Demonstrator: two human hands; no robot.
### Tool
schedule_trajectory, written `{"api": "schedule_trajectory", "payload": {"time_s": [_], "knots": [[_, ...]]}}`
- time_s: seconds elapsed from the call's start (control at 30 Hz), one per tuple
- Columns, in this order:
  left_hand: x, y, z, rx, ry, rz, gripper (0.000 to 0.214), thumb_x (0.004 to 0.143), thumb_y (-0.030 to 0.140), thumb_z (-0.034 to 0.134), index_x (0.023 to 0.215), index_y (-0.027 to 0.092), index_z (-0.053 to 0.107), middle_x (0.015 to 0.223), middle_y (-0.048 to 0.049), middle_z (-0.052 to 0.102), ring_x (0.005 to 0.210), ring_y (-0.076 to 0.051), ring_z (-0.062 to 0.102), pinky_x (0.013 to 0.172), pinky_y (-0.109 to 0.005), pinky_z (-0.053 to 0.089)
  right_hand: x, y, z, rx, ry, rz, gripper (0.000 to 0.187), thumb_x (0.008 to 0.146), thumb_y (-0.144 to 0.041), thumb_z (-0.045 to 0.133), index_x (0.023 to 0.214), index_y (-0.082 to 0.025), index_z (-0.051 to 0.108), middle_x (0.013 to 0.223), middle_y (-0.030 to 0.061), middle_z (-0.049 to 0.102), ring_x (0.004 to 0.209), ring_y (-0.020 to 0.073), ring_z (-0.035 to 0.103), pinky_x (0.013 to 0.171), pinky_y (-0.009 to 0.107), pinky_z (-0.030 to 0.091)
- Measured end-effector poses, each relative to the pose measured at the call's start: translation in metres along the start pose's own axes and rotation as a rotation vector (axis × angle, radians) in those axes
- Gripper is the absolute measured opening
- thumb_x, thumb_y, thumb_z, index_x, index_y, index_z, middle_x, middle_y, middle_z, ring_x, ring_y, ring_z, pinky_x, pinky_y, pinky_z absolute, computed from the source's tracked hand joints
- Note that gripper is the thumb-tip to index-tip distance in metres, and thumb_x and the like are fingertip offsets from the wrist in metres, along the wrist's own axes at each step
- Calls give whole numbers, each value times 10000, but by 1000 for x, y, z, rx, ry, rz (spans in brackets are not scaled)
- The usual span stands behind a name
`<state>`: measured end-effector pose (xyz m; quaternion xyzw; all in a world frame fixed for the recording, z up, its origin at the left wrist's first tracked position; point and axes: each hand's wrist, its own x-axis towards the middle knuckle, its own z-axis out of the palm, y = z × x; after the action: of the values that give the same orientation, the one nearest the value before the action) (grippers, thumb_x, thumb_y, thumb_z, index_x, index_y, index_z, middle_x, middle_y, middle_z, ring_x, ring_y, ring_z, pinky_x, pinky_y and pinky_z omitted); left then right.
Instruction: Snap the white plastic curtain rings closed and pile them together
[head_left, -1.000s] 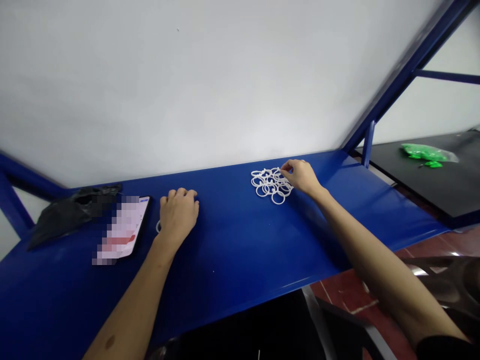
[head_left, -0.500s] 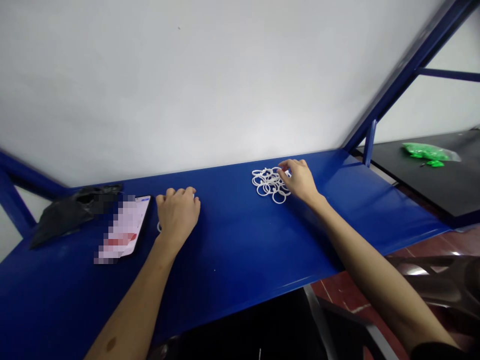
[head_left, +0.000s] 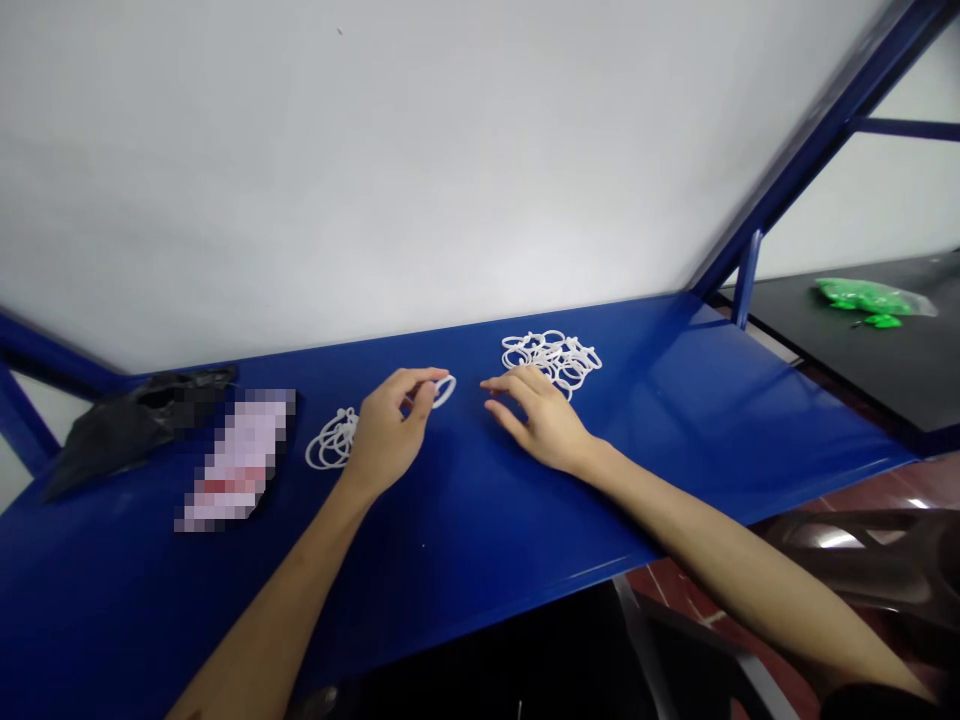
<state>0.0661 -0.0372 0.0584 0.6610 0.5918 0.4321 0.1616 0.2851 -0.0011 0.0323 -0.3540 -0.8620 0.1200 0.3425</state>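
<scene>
Between the thumb and fingertips of my left hand (head_left: 394, 420) is a white ring (head_left: 445, 391), held above the blue tabletop (head_left: 480, 540). My right hand (head_left: 541, 415) is just to the right, its thumb and fingers apart with nothing between them. Behind the right hand lies a loose pile of white rings (head_left: 551, 352) with small knobs, partly covered by that hand. A smaller heap of white rings (head_left: 330, 440) rests left of my left hand, which hides part of it.
A phone (head_left: 240, 455), blurred out, lies on the left, beside a crumpled black bag (head_left: 142, 420). Blue frame bars (head_left: 810, 150) rise at the right. Beyond them a black table (head_left: 847, 360) bears a clear bag of green pieces (head_left: 874, 297). A brown chair (head_left: 855, 560) stands lower right.
My left hand has moved right from the small heap and now shows a white ring in its fingers. My right hand has left the large pile, coming left and nearer, fingers parted.
</scene>
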Motion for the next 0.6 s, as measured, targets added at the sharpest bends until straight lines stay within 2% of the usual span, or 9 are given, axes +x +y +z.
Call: {"api": "schedule_trajectory", "payload": {"time_s": [0.1, 0.2, 0.3, 0.4, 0.6], "knots": [[-5, -1, 9, -88, -99, -36, 277, 954, 331, 477, 1036, 240, 725, 1039, -29, 743, 860, -189, 655, 756, -311, 492, 4, 4, -15, -135, 53, 26, 237, 997, -270, 474, 1080, -240, 694, 1044, 97, 658, 998, 269, 563, 920, 454, 475], [-7, -6, 14, -68, -137, -46, 281, 964, 350, 484, 1055, 242, 726, 1041, -25, 743, 807, -172, 647, 740, -306, 482, 6, 33, -37, -339, 106, 151, 235, 964, -225, 506, 1051, -206, 724, 1053, 134, 643, 998, 300, 531, 911, 490, 467], [-7, -7, 15, -40, -144, -42, 274, 964, 353, 492, 1050, 246, 729, 1052, -18, 741, 748, -150, 624, 711, -294, 477, 2, 68, -50, -452, 58, 149, 217, 945, -250, 562, 1063, -193, 736, 1066, 137, 641, 974, 299, 510, 898, 480, 478], [-7, -5, 15, -24, -145, -44, 262, 959, 350, 503, 1042, 252, 732, 1048, -9, 741, 731, -139, 619, 700, -283, 481, -2, 85, -50, -467, 12, 88, 175, 939, -262, 596, 1009, -207, 746, 1079, 126, 640, 945, 281, 500, 873, 451, 487], [-6, -6, 14, -13, -144, -50, 249, 952, 342, 515, 1030, 256, 735, 1015, -8, 747, 722, -137, 625, 704, -281, 490, -2, 85, -45, -427, -21, 39, 105, 903, -220, 647, 950, -197, 738, 1056, 124, 636, 965, 279, 513, 858, 443, 493]]}}
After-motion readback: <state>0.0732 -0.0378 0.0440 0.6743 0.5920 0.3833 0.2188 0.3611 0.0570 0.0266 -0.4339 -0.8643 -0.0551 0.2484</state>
